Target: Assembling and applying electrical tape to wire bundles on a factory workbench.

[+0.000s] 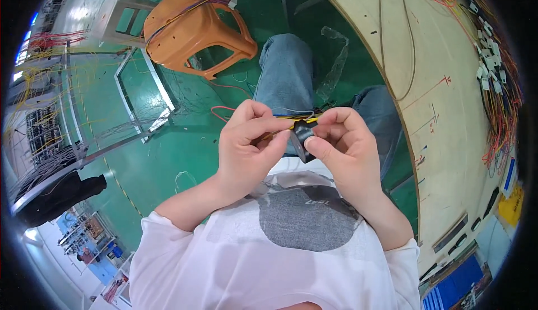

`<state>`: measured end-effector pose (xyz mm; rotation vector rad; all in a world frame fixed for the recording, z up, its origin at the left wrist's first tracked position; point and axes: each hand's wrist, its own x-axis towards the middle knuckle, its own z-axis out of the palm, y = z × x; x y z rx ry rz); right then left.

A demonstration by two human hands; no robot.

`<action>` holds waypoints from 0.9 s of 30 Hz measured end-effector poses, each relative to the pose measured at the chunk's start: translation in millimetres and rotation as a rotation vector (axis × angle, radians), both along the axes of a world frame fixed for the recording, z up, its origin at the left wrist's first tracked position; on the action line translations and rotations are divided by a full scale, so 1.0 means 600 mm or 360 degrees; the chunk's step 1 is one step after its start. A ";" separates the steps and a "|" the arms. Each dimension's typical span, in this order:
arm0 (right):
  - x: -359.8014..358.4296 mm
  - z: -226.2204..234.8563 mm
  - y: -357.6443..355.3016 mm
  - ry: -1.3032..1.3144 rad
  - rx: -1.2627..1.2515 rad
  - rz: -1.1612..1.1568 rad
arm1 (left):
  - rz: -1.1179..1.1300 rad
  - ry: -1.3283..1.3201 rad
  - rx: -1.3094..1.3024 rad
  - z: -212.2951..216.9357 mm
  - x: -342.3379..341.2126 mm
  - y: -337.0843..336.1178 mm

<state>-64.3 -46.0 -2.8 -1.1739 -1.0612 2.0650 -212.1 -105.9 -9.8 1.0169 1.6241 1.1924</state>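
Observation:
In front of my lap, both hands meet at a thin bundle of wires, yellow and dark strands among them. My left hand is closed, pinching the bundle between thumb and fingertips. Close beside it, my right hand is closed on what looks like a roll of black tape, its thumb pressed on the shiny side. The roll sits tilted against the wires. A red wire loops out past my left hand. My fingers hide part of the bundle.
An orange plastic stool with wires across its seat stands ahead to the left, by a grey stool. Along the right curves a wooden board with marks and bundled wires. A metal rack with wires stands left.

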 end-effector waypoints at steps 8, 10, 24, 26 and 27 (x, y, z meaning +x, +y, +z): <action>-0.014 -0.007 -0.005 0.0126 -0.0175 -0.0076 | -0.0162 0.0146 0.0138 0.019 0.003 -0.004; -0.017 -0.011 -0.008 0.0127 -0.0198 -0.0115 | -0.0180 0.0061 0.0133 0.019 0.003 -0.005; -0.034 -0.027 -0.019 0.0059 0.0034 -0.0248 | -0.0613 0.1345 0.0430 0.038 -0.017 0.012; -0.025 -0.032 -0.010 -0.0148 0.0384 0.0060 | -0.0616 0.1064 0.0103 0.036 -0.020 0.012; -0.022 -0.025 -0.002 -0.0387 0.0692 0.0081 | -0.0615 0.1069 0.0103 0.036 -0.021 0.012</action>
